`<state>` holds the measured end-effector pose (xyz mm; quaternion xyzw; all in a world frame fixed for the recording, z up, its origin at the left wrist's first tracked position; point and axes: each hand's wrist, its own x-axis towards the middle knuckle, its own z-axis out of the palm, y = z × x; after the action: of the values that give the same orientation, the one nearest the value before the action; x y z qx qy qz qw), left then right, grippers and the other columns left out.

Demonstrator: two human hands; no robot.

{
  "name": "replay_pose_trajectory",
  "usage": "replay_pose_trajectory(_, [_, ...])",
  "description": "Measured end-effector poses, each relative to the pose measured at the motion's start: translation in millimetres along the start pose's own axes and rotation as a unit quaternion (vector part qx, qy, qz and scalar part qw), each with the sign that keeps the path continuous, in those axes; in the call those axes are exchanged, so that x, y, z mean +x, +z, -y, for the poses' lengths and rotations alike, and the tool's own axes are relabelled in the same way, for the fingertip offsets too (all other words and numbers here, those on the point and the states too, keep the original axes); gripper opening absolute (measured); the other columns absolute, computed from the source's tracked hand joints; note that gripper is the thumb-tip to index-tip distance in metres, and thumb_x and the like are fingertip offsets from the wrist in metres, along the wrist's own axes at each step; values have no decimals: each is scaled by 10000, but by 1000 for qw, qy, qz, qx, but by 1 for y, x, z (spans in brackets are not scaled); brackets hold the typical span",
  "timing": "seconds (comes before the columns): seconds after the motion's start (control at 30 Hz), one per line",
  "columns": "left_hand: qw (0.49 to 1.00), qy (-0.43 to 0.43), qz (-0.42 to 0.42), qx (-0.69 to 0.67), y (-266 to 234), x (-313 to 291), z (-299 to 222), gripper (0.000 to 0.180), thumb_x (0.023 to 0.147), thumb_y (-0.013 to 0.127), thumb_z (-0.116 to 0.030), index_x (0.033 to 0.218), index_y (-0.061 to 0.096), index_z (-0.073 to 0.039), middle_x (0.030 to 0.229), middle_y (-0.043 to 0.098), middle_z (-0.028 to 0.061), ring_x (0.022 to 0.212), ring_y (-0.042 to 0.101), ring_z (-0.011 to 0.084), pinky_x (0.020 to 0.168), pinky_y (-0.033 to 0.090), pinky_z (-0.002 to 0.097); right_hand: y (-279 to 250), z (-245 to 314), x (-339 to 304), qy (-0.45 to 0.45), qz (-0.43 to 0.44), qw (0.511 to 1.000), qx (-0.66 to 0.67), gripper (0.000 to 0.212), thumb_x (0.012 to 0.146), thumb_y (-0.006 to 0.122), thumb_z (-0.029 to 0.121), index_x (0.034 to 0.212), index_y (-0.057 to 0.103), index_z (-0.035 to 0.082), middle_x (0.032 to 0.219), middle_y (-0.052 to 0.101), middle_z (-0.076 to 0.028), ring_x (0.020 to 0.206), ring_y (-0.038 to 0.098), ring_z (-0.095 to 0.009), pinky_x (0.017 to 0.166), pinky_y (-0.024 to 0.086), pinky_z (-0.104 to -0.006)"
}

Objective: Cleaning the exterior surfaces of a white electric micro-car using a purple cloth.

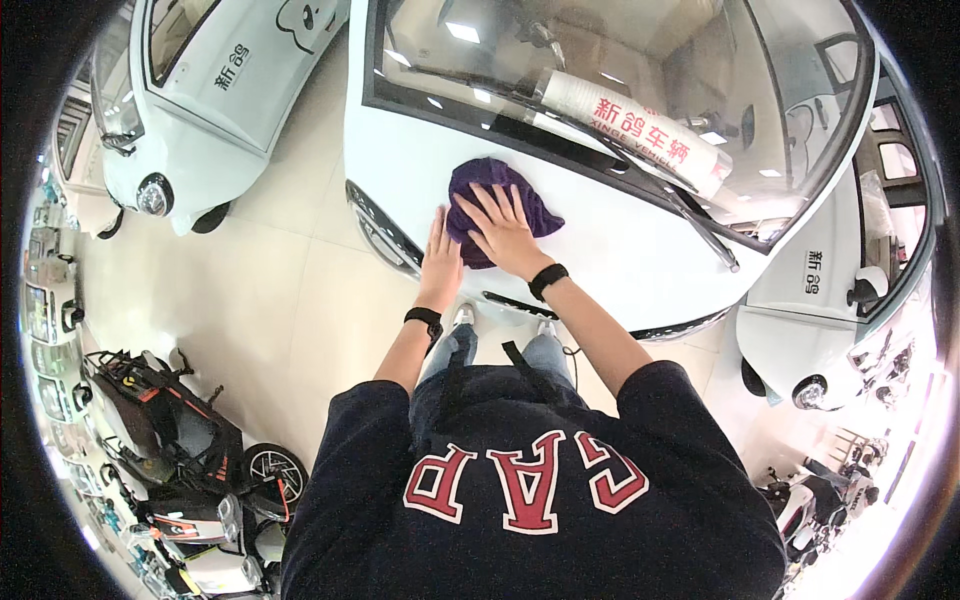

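Purple cloth (490, 175); white car (620, 222); black wristbands (547, 281); dark shirt (540, 565), red white-edged lettering (530, 517); blue jeans (450, 350); cream floor (285, 310).

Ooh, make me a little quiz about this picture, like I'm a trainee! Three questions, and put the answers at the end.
1. What colour is the cloth under the person's right hand?
2. True or false: the cloth lies on the windshield.
3. Fill in the blank: each wrist wears a black ____.

Key:
1. Purple.
2. False; it lies on the white hood below the glass.
3. Band.
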<state>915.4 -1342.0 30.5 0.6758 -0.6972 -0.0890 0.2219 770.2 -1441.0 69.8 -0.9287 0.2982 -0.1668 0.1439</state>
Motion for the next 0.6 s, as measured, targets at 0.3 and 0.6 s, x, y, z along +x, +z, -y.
replay_pose_trajectory(0.3, [996, 57, -47, -43, 9, 3, 0, 655, 889, 518, -94, 1454, 242, 89, 1560, 137, 327, 1455, 94, 515, 1183, 132, 610, -6, 18, 0, 56, -19, 998, -28, 639, 925, 613, 298, 1508, 356, 254, 1577, 306, -57, 1463, 251, -291, 1220, 130, -486])
replay_pose_trajectory(0.6, [941, 332, 58, -36, 33, 50, -98, 628, 844, 609, -170, 1386, 417, 81, 1612, 162, 173, 1487, 139, 373, 1213, 155, 507, -36, -26, -147, 313, -118, 941, -59, 691, 940, 609, 289, 1534, 292, 131, 1593, 253, -146, 1484, 184, -351, 1207, 148, -505])
